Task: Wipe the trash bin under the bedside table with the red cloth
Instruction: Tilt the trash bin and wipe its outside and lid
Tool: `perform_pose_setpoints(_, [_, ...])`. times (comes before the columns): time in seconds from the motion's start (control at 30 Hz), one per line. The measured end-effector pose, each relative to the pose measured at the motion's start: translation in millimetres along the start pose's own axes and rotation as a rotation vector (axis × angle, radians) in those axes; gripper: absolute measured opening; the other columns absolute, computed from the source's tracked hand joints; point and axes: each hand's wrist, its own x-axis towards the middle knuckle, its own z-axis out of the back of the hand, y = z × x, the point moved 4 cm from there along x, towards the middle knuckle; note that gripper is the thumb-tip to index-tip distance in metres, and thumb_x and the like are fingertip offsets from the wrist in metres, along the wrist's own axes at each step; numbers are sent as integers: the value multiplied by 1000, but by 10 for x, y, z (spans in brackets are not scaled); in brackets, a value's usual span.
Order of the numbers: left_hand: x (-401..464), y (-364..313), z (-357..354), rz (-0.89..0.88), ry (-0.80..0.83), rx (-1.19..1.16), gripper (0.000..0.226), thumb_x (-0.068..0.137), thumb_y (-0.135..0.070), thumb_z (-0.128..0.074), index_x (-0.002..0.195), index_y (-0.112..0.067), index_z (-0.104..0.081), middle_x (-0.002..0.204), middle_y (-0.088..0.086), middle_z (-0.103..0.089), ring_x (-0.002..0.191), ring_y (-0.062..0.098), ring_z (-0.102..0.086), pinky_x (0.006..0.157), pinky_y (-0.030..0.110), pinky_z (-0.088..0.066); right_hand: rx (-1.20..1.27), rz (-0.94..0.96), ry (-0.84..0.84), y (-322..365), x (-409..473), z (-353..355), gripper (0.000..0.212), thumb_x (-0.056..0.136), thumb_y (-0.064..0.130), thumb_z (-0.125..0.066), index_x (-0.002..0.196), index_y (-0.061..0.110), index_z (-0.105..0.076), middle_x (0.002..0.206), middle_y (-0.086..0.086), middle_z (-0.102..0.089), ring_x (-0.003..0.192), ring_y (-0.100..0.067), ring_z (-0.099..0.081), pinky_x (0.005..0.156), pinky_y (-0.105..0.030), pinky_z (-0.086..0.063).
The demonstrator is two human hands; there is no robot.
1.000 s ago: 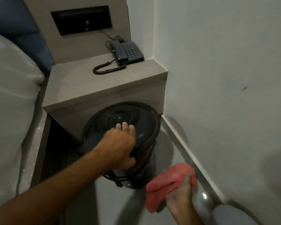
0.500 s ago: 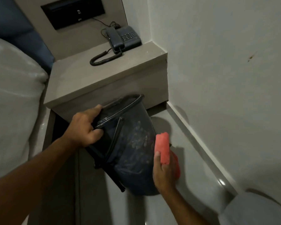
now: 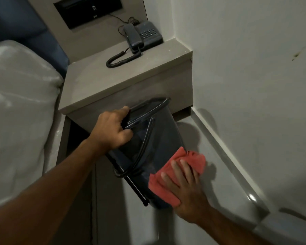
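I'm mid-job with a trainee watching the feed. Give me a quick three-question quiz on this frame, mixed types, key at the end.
1. True or false: the trash bin stands upright on the floor.
2. Which hand presses the red cloth on the bin's side? A) left hand B) right hand
3. Fill in: on the bedside table sits a dark ____.

Key
1. False: it is tilted, held at the rim by the left hand.
2. B
3. telephone

two bare forearms, no sleeves visible
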Motion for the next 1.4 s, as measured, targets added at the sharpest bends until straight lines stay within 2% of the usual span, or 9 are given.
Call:
perform_pose_setpoints(0.2, [61,-19,-1,-15,-11,17,61,63,-42,-44,102,2,-58,78,20,-68,65,36,-61,61,44,-52,61,-372,-121,421,1423,396,58,95,45,-38,148,22,-42,162,-16,-28,148,-42,-24,115,-65,-21])
perform_pose_setpoints(0.3, [34,25,12,-30,-27,30,62,62,-42,-43,102,2,-60,77,22,-69,68,38,-64,64,44,-52,-86,45,-66,590,974,178,54,91,40,-45,143,26,-46,162,-10,-30,151,-40,-17,117,-65,-12])
perform_pose_setpoints(0.4, [115,-40,-46,-62,-21,48,60,63,-42,-42,98,4,-59,69,23,-66,62,39,-62,60,46,-52,-355,315,217,662,425,-215,53,78,51,-55,130,42,-59,139,25,-55,144,-13,-23,116,-28,-15])
perform_pose_setpoints(0.5, [109,-4,-72,-77,-1,62,58,64,-41,-43,97,4,-57,63,22,-64,56,38,-60,56,46,-52,-299,-1,395,666,636,-440,51,78,52,-60,126,38,-65,134,14,-65,150,-33,-15,101,-42,-48])
perform_pose_setpoints(0.57, [59,97,-50,-60,-12,44,58,64,-40,-44,100,4,-57,67,23,-65,59,37,-61,57,45,-52,-228,-169,332,643,790,-325,44,83,55,-62,119,30,-70,123,5,-72,138,-34,-47,85,-42,-57])
perform_pose_setpoints(0.7, [73,129,-78,-31,-1,17,43,63,-36,-47,92,-6,-58,59,11,-59,57,36,-58,55,37,-47,-130,-39,-11,589,692,45,52,92,36,-50,141,20,-51,156,-11,-42,130,-34,-51,100,-52,-42])
perform_pose_setpoints(1.03, [-62,195,-83,-48,32,12,50,67,-36,-46,102,-2,-54,72,15,-65,60,34,-59,57,42,-51,25,-561,-84,233,279,146,63,98,55,-29,147,18,-43,153,-24,-41,140,-47,-38,109,-65,-33])
perform_pose_setpoints(1.3, [-307,74,-7,-46,32,-1,48,68,-36,-44,100,-2,-55,72,12,-62,58,26,-57,51,23,-38,10,-25,-43,78,605,205,75,88,56,-55,151,21,-33,159,-24,-28,147,-47,-23,117,-65,-18])
perform_pose_setpoints(1.4, [-344,-11,26,-78,27,-19,46,68,-37,-43,99,-5,-53,70,3,-55,57,20,-50,52,22,-31,124,-313,33,-189,-155,132,61,98,57,-39,148,23,-38,157,-18,-34,142,-42,-37,116,-56,-29])
